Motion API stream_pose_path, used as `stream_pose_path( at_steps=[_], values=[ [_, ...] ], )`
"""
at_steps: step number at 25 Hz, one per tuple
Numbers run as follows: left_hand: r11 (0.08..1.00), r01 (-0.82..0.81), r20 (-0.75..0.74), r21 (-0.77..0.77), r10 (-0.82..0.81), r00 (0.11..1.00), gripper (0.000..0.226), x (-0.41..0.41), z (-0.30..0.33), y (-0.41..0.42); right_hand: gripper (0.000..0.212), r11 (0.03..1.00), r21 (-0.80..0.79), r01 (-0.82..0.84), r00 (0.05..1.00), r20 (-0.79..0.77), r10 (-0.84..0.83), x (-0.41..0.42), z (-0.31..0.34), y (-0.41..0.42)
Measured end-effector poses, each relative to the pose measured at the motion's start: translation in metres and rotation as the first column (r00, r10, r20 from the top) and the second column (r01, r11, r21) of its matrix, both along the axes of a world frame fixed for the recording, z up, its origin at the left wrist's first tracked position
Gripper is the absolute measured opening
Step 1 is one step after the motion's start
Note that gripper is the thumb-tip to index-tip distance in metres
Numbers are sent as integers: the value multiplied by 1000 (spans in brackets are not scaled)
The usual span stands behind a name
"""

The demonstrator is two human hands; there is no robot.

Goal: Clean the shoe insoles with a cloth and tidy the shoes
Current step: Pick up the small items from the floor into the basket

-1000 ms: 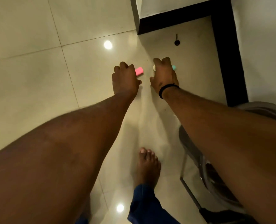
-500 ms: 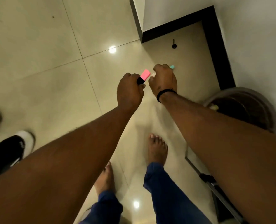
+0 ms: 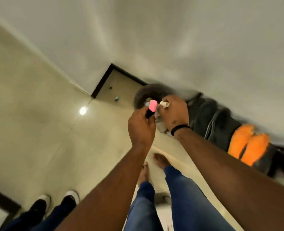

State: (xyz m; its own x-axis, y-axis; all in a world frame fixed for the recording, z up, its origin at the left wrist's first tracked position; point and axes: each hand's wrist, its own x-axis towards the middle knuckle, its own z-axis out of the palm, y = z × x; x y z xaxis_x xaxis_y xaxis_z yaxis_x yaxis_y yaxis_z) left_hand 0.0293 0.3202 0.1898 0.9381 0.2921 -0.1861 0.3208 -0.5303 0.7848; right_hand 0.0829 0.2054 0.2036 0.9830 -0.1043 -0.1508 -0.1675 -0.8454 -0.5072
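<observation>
Pink-capped marker (image 3: 150,108) sits pinched in the left hand (image 3: 142,129); the right hand (image 3: 174,114) grips a white tube (image 3: 164,104). Best set both aside, then fetch the cloth.

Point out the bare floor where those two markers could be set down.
Bare tile spreads left of the left hand, between the wall base and the black-and-white shoes. The corner holds only a small teal thing. Right of the right hand it is crowded: bin, orange insoles.
</observation>
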Motion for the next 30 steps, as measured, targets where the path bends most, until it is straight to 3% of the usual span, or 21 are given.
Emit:
stream_pose_path(
  at_steps=[3, 8, 9, 12, 16, 21, 25, 28, 30],
  values=[
    [969, 239, 45, -56, -237, 970, 17, -14, 53, -85, 8, 972, 6, 233, 972, 21, -233, -53, 58, -93],
    [816, 542, 101, -201, -533, 840, 21, -59, 97, -226, 9, 844, -24, 536, 841, 105, -531, -128, 104, -234],
    [781, 587, 109, -213, -578, 809, 23, -71, 101, -254, 3, 803, 4, 596, 795, 137, -590, -146, 107, -262],
    [681, 709, 115, -185, -701, 704, 26, -117, 103, -340, 15, 642, 101, 760, 621, 177, -764, -208, 109, -348],
    [523, 844, 171, -118, -827, 536, 16, -186, 99, -454, 19, 514, 135, 847, 480, 223, -849, -297, 93, -453],
    [297, 953, 166, -52, -939, 302, 33, -294, 74, -610, 19, 334, 71, 940, 309, 241, -920, -444, 68, -595],
    [102, 989, 214, 105, -974, 78, 30, -346, 51, -720, 14, 230, 2, 973, 222, 258, -940, -527, 49, -679],
    [-2, 958, 202, 285, -978, -62, 24, -372, 29, -783, 13, 221, -66, 973, 231, 236, -944, -571, 17, -727],
    [-27, 918, 160, 395, -982, -98, 24, -379, 10, -808, 14, 258, -87, 962, 270, 180, -946, -584, -5, -746]
  ],
)
